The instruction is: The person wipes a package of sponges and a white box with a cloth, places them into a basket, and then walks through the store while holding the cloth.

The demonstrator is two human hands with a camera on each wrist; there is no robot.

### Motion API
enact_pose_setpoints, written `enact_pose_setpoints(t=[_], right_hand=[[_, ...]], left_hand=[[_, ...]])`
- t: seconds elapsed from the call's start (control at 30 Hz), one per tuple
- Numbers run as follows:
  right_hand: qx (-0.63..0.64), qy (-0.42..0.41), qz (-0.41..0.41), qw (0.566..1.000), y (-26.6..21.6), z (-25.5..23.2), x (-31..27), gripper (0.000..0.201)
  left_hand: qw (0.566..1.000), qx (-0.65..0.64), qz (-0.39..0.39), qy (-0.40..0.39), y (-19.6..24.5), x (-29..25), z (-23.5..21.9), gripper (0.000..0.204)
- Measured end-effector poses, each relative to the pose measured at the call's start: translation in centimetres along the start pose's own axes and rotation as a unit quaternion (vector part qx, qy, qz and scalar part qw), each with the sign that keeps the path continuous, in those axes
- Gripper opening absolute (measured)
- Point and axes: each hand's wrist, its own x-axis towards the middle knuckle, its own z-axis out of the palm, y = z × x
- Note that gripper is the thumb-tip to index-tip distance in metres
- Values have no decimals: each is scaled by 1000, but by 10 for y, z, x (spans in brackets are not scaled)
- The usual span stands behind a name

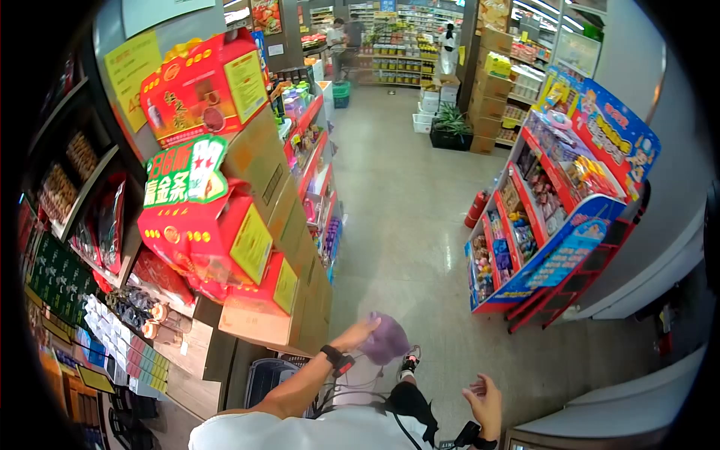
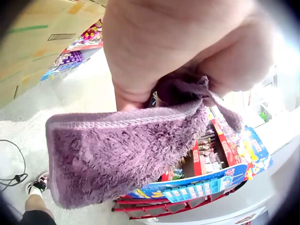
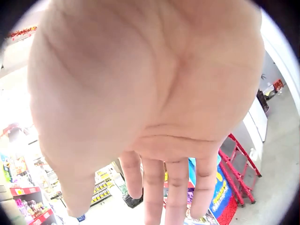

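A fluffy purple cloth (image 1: 384,340) hangs from my left hand (image 1: 355,334), in front of my body over the aisle floor. In the left wrist view the fingers of my left hand (image 2: 183,51) curl round one gathered end of the cloth (image 2: 122,154), and the rest spreads out with its stitched hem showing. My right hand (image 1: 484,405) is held out low at the right, touching nothing. The right wrist view shows the palm of my right hand (image 3: 154,103) with fingers extended and nothing in it.
Red gift boxes (image 1: 196,90) on cardboard cartons (image 1: 259,161) stand at the left, beside snack shelves. At the right are a blue-and-red candy display (image 1: 536,217), a red step ladder (image 1: 592,274) and a fire extinguisher (image 1: 476,209). The aisle floor (image 1: 405,187) runs between.
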Motion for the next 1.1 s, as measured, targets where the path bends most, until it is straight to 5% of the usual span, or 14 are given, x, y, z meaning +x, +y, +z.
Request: enact_pose_setpoints(t=[0.13,0.3,0.37,0.47,0.6,0.7,0.77,0.87,1.0,1.1], right_hand=[[-5,-26,-30,999,6,-32,134,58],[-53,-52,-111,991,-67,-67,316,56],[-154,-41,-255,954,-102,-74,382,56],[-75,-118,-206,969,-146,-60,464,56],[-69,-185,-255,946,-143,-12,578,60],[-90,-231,-222,943,-153,22,649,60],[-77,-266,-200,940,-166,28,691,60],[-13,-270,-134,953,-203,27,766,58],[-111,-181,-159,964,-240,20,861,55],[-47,-175,-136,974,-235,39,936,54]], left_hand=[[998,-35,-14,56,44,76,-10,40],[989,-52,-31,135,132,144,-26,38],[985,-50,18,165,131,181,-40,36],[965,-143,45,214,159,225,-49,32],[948,-176,35,262,164,301,-73,32],[943,-179,-4,279,195,361,-103,31],[933,-229,36,274,203,411,-119,30],[933,-233,31,272,268,481,-150,33],[966,-140,56,212,357,575,-177,41],[967,-151,86,184,393,654,-196,43]])
